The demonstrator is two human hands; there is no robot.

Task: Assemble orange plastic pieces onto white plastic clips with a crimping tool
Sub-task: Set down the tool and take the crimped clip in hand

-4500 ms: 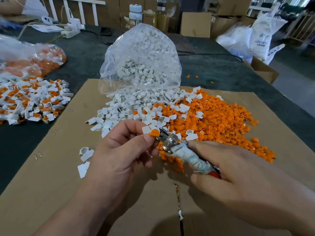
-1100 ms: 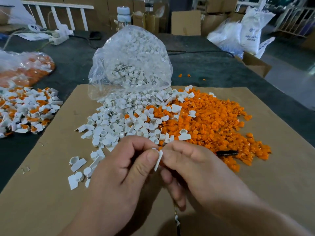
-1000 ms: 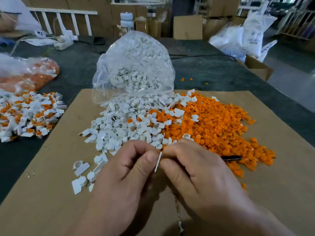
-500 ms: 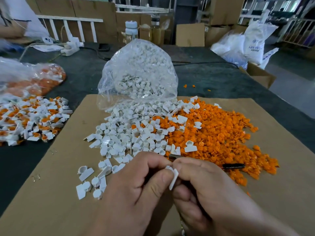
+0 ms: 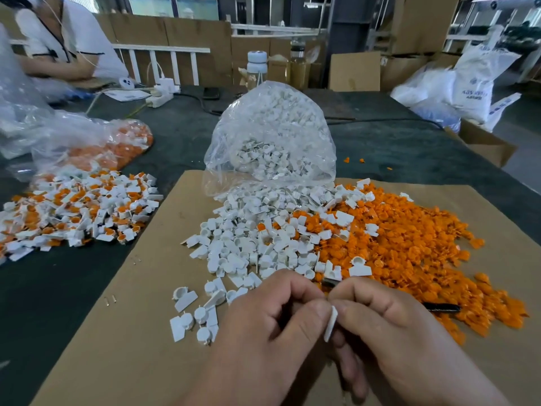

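Cardboard (image 5: 117,332), bag (image 5: 218,183) of white clips (image 5: 272,159), left hand (image 5: 263,332) and right hand (image 5: 395,332) pinching one clip (image 5: 330,323)

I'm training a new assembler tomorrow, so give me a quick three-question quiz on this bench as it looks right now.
1. True or false: the orange pieces lie left of the loose white clips on the cardboard sheet.
2. The left hand and right hand together pinch: A) an orange piece, B) a white clip, C) a bag?
3. Where is the pile of assembled orange-and-white parts?
Key: 1 false; 2 B; 3 left, on the dark table, off the cardboard.
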